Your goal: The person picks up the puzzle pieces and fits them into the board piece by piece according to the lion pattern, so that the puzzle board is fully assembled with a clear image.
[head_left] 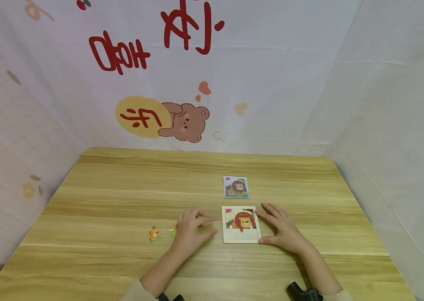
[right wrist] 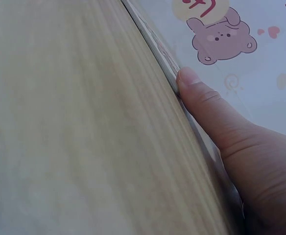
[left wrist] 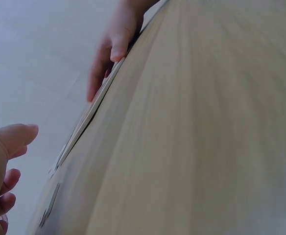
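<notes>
A square puzzle tray (head_left: 236, 237) with a pale rim lies on the wooden table. Its upper part shows a lion picture; a pale strip is bare below. My right hand (head_left: 284, 229) touches the tray's right edge, thumb (right wrist: 191, 81) at the lower corner and fingers near the upper one. To the left of the tray is my left hand (head_left: 188, 230), thumb and index finger spread apart, pointing at the tray. A green bit shows between them, its kind unclear. One puzzle piece (head_left: 173, 230) is partly hidden behind this hand; another orange puzzle piece (head_left: 154, 234) lies farther left.
Behind the tray lies a small picture card (head_left: 236, 188) with the same lion. White printed cloth (head_left: 272, 75) hangs at the back and sides of the table (head_left: 121, 259). Black wrist devices (head_left: 303, 292) sit at both wrists.
</notes>
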`<state>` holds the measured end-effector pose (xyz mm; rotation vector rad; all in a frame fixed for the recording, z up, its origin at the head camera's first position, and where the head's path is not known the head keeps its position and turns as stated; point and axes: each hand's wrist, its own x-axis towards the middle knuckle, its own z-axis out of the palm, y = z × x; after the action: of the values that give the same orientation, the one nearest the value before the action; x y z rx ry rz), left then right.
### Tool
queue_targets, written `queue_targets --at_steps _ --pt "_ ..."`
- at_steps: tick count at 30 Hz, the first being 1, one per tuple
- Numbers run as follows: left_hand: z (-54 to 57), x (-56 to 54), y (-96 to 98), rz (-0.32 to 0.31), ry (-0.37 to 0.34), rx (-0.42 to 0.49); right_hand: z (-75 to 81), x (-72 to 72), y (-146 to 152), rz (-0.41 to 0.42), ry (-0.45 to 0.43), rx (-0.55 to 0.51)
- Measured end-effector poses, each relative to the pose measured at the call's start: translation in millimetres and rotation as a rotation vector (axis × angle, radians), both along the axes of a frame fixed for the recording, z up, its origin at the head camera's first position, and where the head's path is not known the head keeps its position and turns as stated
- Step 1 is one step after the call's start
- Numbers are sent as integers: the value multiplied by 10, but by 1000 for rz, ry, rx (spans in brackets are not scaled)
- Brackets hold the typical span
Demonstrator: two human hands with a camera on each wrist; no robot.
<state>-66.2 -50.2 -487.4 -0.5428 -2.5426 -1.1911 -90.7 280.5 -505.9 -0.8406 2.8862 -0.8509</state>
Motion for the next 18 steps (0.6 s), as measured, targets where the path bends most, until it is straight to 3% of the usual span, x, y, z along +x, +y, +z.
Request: queue_targets --at_steps 4,18 --pt "-10 37 -194 0 19 -13 -4 0 5 -6 -7 2" --pt "-37 185 -842 18 -21 -61 12 9 -11 -10 -4 -5"
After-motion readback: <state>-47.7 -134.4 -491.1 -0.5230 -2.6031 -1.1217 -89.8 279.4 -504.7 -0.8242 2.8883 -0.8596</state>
